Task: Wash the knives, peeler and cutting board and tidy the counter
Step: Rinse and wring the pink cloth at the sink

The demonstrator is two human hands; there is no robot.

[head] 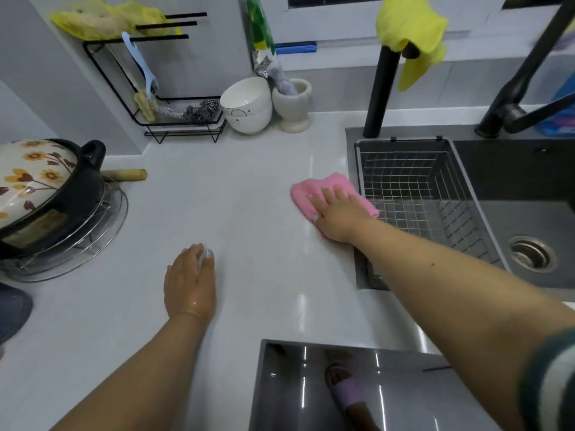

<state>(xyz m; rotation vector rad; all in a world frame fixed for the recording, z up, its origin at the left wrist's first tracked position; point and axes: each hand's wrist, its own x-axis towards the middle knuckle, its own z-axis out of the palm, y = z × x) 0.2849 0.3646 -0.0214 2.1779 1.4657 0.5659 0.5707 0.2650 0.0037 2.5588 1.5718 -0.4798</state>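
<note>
My right hand (337,214) lies flat, fingers spread, pressing a pink cloth (311,188) onto the white counter (249,197) just left of the sink. My left hand (190,283) rests on the counter nearer to me, fingers loosely curled with the tips on the surface, holding nothing. A light blue peeler (140,62) hangs in the black wire rack (102,70) at the back left. No knife or cutting board is in view.
A wire basket (417,188) sits in the dark sink (529,219), with a black faucet (381,91) wearing a yellow cloth (410,29) behind it. White bowls (247,107) and a stone mortar (294,107) stand at the back. A floral-lidded pot (40,188) on a steamer rack occupies the left.
</note>
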